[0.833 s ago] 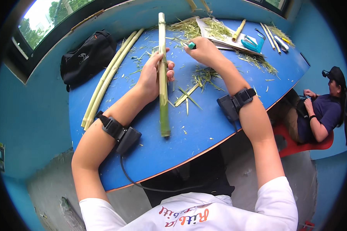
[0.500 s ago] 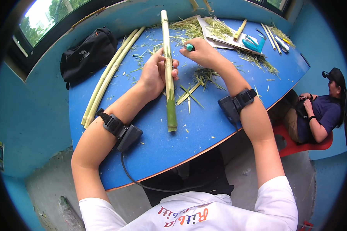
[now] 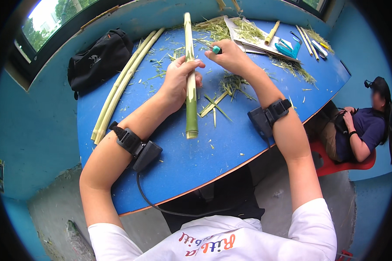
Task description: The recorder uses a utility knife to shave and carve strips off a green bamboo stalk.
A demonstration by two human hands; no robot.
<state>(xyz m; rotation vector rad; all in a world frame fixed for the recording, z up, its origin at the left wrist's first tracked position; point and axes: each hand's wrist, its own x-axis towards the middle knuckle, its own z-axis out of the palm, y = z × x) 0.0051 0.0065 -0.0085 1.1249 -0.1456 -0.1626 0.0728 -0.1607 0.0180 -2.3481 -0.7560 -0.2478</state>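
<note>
Over the blue counter [image 3: 222,148], you are holding the bamboo stick [image 3: 191,89] lengthwise, its green end pointing toward you, with your left hand [image 3: 175,81] wrapping around it near the middle. Your right hand [image 3: 231,56] is gripping the teal-handled tool [image 3: 216,50], probably a knife, whose thin tip is pointing toward the stick's upper part; if a loose hold is letting the stick roll, that tip could be skidding into your left hand.

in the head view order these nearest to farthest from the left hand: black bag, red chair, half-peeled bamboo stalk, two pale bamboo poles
1. Half-peeled bamboo stalk, gripped in the left hand
2. Two pale bamboo poles, to its left
3. Black bag, farther left, beyond the poles
4. Red chair, far right
</note>
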